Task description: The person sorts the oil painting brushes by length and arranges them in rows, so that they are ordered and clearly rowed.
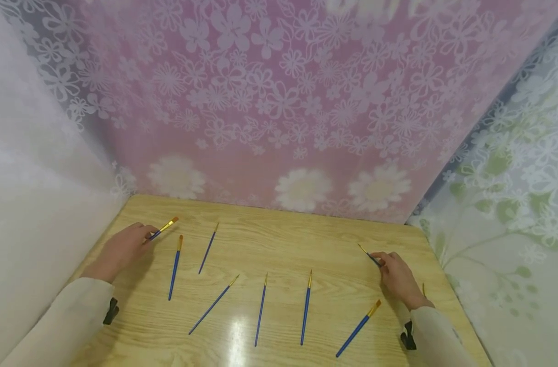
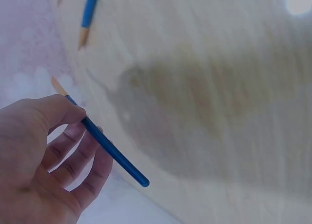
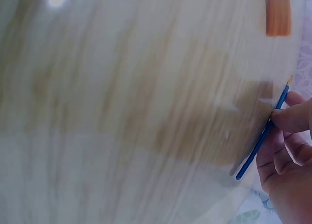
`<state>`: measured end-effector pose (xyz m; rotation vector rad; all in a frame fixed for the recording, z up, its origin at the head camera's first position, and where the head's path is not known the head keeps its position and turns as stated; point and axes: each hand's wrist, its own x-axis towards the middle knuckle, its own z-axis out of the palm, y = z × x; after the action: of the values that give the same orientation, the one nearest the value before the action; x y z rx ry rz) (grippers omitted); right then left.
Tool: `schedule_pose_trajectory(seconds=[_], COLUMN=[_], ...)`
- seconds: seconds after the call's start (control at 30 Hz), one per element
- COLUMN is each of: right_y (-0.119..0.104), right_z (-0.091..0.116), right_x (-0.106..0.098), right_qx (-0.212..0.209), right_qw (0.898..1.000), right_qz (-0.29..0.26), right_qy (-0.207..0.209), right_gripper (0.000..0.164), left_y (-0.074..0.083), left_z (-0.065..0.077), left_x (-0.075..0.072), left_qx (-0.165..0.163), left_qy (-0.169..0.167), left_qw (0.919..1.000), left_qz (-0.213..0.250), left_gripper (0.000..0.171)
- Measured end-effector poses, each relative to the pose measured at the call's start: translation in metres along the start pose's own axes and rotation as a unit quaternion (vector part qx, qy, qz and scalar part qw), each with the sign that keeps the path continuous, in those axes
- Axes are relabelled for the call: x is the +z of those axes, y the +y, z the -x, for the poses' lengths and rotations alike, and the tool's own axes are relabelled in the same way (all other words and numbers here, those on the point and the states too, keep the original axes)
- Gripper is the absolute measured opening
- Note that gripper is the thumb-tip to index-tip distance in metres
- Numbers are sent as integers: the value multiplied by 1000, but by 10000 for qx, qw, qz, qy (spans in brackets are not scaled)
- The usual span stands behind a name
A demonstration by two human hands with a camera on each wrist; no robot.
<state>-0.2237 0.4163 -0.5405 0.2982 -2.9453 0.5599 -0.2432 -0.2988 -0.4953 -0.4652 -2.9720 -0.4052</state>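
Paintbrushes [image 2: 115, 152] jut both ways from left grip [image 1: 126, 248] and right grip [image 1: 399, 278], each pinching one.

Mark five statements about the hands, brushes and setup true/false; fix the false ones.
1. The left hand holds a blue-handled brush. True.
2. The right hand is empty. False: the right hand pinches a thin brush.
3. The loose brushes between the hands have their bristles pointing toward the person. False: their bristles point toward the pink backdrop.
4. The table has a wood-grain surface. True.
5. The backdrop is plain. False: it carries a floral pattern.
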Motion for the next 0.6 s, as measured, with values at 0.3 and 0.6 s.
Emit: schedule_pose_trajectory(seconds=[0.3, 0.6], right_y=[5, 6], right_z=[-5, -7], right_x=[-7, -12], right_qx=[-38, 190], right_qw=[9998, 9982], right_qz=[-202, -361], right_qy=[-81, -449], right_gripper=[38, 36], left_y=[32, 75], left_z=[-37, -67], left_x=[-4, -9], left_qx=[-128, -77], left_qy=[-522, -1017], left_qw=[9974, 9881], left_qz=[486, 1151], left_gripper=[36, 35])
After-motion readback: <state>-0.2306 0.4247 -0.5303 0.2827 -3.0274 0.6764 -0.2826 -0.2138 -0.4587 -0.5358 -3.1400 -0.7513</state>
